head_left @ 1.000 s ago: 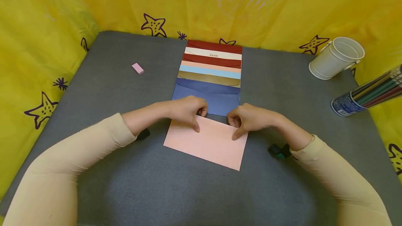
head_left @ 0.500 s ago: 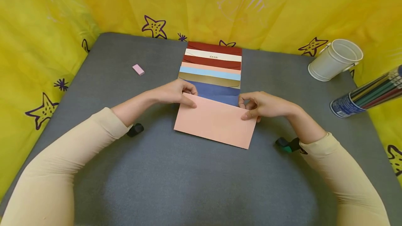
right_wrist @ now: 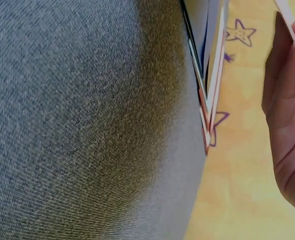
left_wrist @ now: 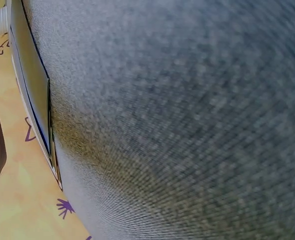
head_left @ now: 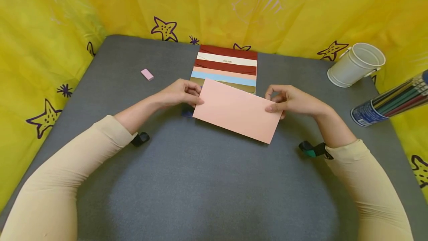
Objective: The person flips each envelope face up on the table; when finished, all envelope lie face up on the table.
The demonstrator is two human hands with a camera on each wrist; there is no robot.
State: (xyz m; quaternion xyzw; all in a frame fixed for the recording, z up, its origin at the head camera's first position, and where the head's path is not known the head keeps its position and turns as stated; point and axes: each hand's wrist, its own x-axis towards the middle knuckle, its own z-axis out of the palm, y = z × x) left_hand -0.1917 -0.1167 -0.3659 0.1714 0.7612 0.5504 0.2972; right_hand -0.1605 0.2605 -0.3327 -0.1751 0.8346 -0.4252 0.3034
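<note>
A plain pink envelope is held up off the table, tilted with its right end nearer me. My left hand pinches its upper left edge, thumb on the face. At the upper right, my right hand pinches it with thumb in front and fingers behind. Beneath and beyond lies an overlapping row of envelopes in red, white, pink, light blue and gold. Of the blue envelope, mostly a left corner shows; the pink one covers the rest. In the right wrist view, the right hand grips the envelope's edge.
A pink eraser lies left of the row on the grey table. At the right stand a white metal pail and a blue cup of pencils. Yellow patterned cloth hangs around the back and sides.
Both hands have lifted the pink envelope from the table and carried it forward and slightly right, over the blue envelope. The hands have moved farther apart to its ends.
</note>
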